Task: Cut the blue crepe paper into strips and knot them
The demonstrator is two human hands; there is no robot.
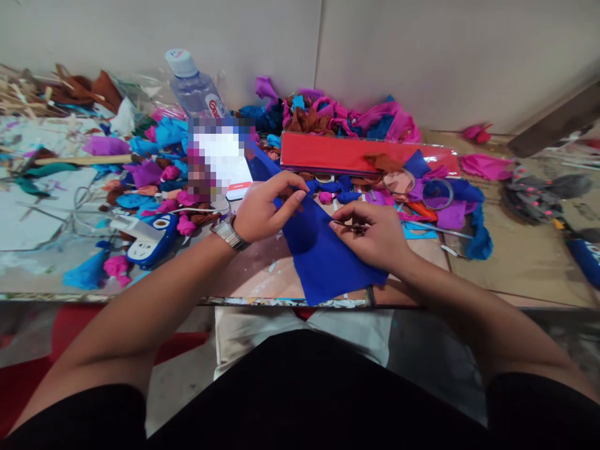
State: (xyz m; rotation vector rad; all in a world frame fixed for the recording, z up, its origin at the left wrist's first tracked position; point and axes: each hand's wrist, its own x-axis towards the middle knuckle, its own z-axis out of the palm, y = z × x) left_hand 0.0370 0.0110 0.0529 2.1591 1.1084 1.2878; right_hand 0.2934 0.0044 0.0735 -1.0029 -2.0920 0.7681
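Observation:
A long piece of deep blue cloth (pixel 323 259) lies slantwise across the table, its near end reaching the front edge. At its upper part, my left hand (pixel 267 206) is closed, thumb and forefinger pinching the cloth's edge. Over the cloth's right side, my right hand (pixel 375 234) is closed around a small dark metal tool that looks like scissors (pixel 349 226); most of it is hidden by the fingers. Just beyond my left hand a lit phone (pixel 239 181) leans among the scraps, partly blurred out.
Scraps of pink, purple, blue and brown cloth (pixel 171 134) cover the back and left. A red packet (pixel 328 153) lies behind my hands. A water bottle (pixel 194 90) stands by the wall. A blue-and-white power strip (pixel 152 240) sits left, tape rolls (pixel 438 194) right.

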